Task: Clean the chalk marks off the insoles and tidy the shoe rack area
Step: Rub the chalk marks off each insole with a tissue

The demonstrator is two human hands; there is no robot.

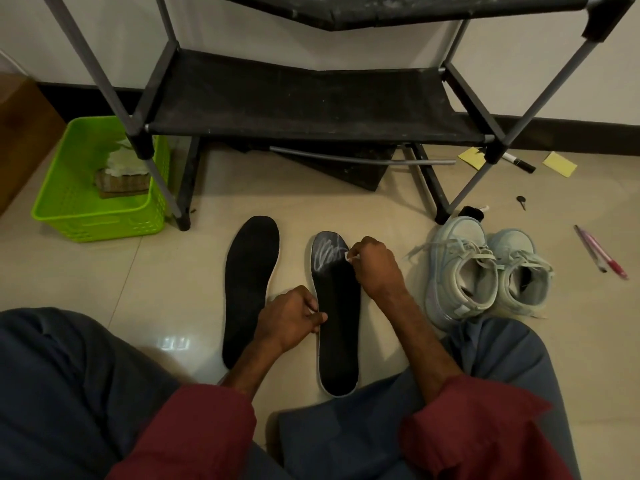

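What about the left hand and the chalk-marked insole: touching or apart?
Touching. The head view shows the left hand gripping the left edge of the chalk-marked insole, with its thumb lying on the black top.

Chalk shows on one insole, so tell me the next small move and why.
Probably sweep the right hand, which pinches a small white piece, across the chalk marks on the toe of the marked insole; the left hand pinches its edge.

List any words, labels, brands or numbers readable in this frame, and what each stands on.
No readable text anywhere.
Chalked insole: white scribble only, no letters.
Sticky notes: no legible writing.
Marker, pens, sneakers: any print too small to read.
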